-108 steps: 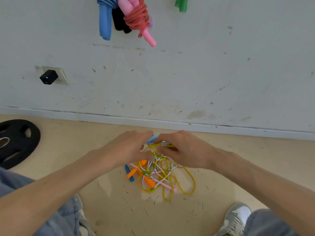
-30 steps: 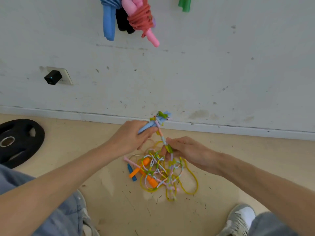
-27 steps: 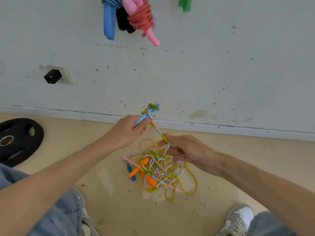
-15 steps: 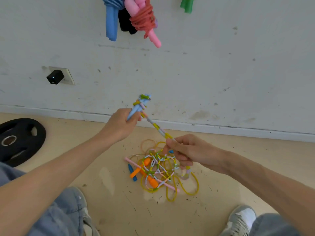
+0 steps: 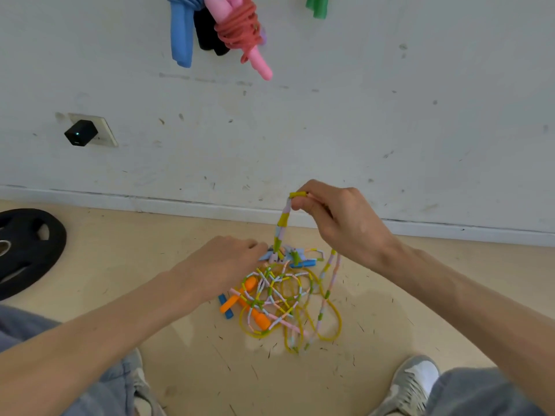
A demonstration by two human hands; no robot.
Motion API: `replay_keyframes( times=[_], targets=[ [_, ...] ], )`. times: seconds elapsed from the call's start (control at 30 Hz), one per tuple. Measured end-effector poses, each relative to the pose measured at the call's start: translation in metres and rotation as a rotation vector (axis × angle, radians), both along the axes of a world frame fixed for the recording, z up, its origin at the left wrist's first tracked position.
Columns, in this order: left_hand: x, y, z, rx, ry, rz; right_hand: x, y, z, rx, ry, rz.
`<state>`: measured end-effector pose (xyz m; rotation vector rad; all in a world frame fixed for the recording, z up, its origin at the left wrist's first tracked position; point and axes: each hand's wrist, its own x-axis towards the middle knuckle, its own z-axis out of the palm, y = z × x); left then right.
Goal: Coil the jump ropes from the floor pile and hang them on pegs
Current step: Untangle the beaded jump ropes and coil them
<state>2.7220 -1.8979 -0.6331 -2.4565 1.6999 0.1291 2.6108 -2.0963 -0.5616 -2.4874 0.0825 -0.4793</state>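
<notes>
Head: rope (image 5: pixel 282 223) between left hand (image 5: pixel 222 262), right hand (image 5: pixel 345 223)

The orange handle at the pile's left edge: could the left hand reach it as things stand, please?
Probably yes: the orange handle lies beside the left hand, with only beaded rope strands across it, though that hand seems to hold a blue handle.
</notes>
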Motion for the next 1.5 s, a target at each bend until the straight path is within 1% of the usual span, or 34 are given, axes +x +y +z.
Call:
replay_keyframes(
  times=[0.07, 0.13, 0.2, 0.23, 0.27, 0.33, 0.37, 0.43, 0.47, 0.53, 0.6, 0.67, 0.73, 0.8, 0.87, 0.93, 0.97, 1.0, 1.07, 1.1, 1.13, 1.17, 1.23, 1.27, 1.3, 1.37, 1.4, 1.5],
  targets=[
    [-0.011, -0.001, 0.006, -0.035, 0.014, -0.097, 0.005, -0.009, -0.005, 0.013, 0.022, -0.064],
    [-0.019, -0.002, 0.014, -0.215, 0.006, -0.258, 0.012, -0.02, -0.014, 0.018, 0.075, -0.109],
    [-0.027, 0.0, 0.019, -0.386, 0.023, -0.34, 0.015, -0.032, -0.026, 0.122, 0.19, -0.157],
    [-0.029, 0.0, 0.021, -0.482, 0.093, -0.337, 0.014, -0.037, -0.032, 0.211, 0.26, -0.156],
    [-0.028, 0.0, 0.024, -0.55, 0.207, -0.295, 0.01, -0.039, -0.039, 0.295, 0.329, -0.121],
    [-0.019, 0.001, 0.028, -0.633, 0.421, -0.12, 0.0, -0.035, -0.056, 0.398, 0.458, -0.01],
    [-0.011, 0.001, 0.026, -0.661, 0.481, -0.041, -0.005, -0.029, -0.064, 0.462, 0.533, 0.027],
    [0.003, 0.001, 0.022, -0.662, 0.517, 0.057, -0.012, -0.017, -0.075, 0.592, 0.658, 0.105],
    [0.008, 0.001, 0.021, -0.646, 0.531, 0.098, -0.013, -0.012, -0.077, 0.634, 0.688, 0.144],
    [0.015, -0.001, 0.021, -0.646, 0.56, 0.159, -0.015, -0.006, -0.074, 0.716, 0.703, 0.201],
    [0.019, -0.003, 0.025, -0.643, 0.593, 0.19, -0.015, 0.0, -0.069, 0.807, 0.697, 0.205],
    [0.017, -0.006, 0.031, -0.646, 0.588, 0.154, -0.014, 0.006, -0.067, 0.881, 0.657, 0.173],
    [0.015, -0.008, 0.039, -0.634, 0.556, 0.121, -0.012, 0.015, -0.065, 0.904, 0.536, 0.089],
    [0.019, -0.009, 0.044, -0.632, 0.555, 0.147, -0.011, 0.022, -0.062, 0.914, 0.377, 0.031],
    [0.024, -0.008, 0.049, -0.624, 0.574, 0.189, -0.009, 0.025, -0.06, 0.938, 0.294, 0.005],
    [0.025, -0.007, 0.051, -0.626, 0.623, 0.191, -0.007, 0.024, -0.056, 0.997, 0.322, -0.024],
    [0.023, -0.007, 0.053, -0.629, 0.646, 0.183, -0.006, 0.021, -0.054, 1.07, 0.367, -0.034],
    [0.022, -0.007, 0.053, -0.632, 0.661, 0.174, -0.004, 0.017, -0.05, 1.176, 0.428, -0.026],
    [0.02, -0.007, 0.054, -0.65, 0.674, 0.17, -0.001, 0.004, -0.041, 1.406, 0.561, 0.061],
    [0.021, -0.007, 0.055, -0.663, 0.664, 0.178, -0.001, -0.002, -0.038, 1.466, 0.6, 0.113],
    [0.022, -0.006, 0.055, -0.673, 0.64, 0.19, 0.0, -0.006, -0.036, 1.435, 0.61, 0.15],
    [0.024, -0.006, 0.055, -0.678, 0.607, 0.203, -0.001, -0.008, -0.038, 1.308, 0.588, 0.162],
    [0.028, -0.005, 0.054, -0.689, 0.551, 0.24, -0.002, -0.003, -0.044, 0.903, 0.5, 0.121],
    [0.03, -0.004, 0.051, -0.693, 0.522, 0.263, -0.003, 0.001, -0.049, 0.763, 0.453, 0.084],
    [0.033, -0.004, 0.049, -0.688, 0.487, 0.286, -0.004, 0.005, -0.054, 0.702, 0.427, 0.057],
    [0.04, -0.003, 0.046, -0.648, 0.408, 0.327, -0.005, 0.011, -0.059, 0.698, 0.416, 0.036],
    [0.043, -0.003, 0.043, -0.622, 0.362, 0.345, -0.005, 0.013, -0.058, 0.757, 0.416, 0.026],
    [0.048, -0.001, 0.033, -0.559, 0.262, 0.389, -0.002, 0.014, -0.051, 1.124, 0.459, -0.011]
  ],
)
